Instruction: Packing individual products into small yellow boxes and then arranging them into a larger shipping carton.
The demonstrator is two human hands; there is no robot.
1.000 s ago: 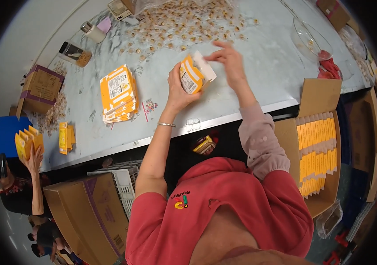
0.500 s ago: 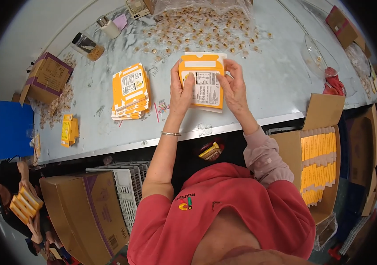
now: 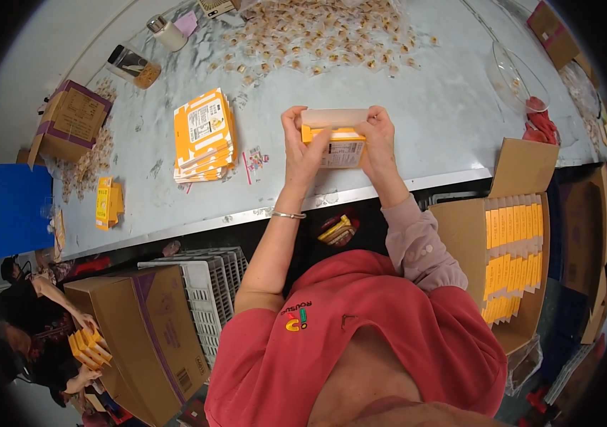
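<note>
Between my hands is an orange and white carton (image 3: 344, 154) with a printed panel, partly folded. Its pale upper flap stands up at the far side, and the front panel tilts toward me. My left hand (image 3: 302, 151) grips its left edge, thumb on the orange fold. On the opposite edge, my right hand (image 3: 380, 146) is closed the same way, with its thumb over the front. Left of them lies a stack of flat orange and white cartons (image 3: 204, 132). A small colourful clear packet (image 3: 255, 164) rests between the stack and my left hand.
Small wrapped pieces (image 3: 318, 39) are heaped at the table's far side. A box of packed orange cartons (image 3: 510, 249) stands right, below the table edge. Left are a brown box (image 3: 147, 334) and grey crate (image 3: 200, 292); a co-worker there holds orange cartons (image 3: 90, 349).
The flat carton has been bent along its upper part, and the pale flap now stands up. My thumbs have come over the fold. At left, the co-worker's cartons have moved toward the brown box.
</note>
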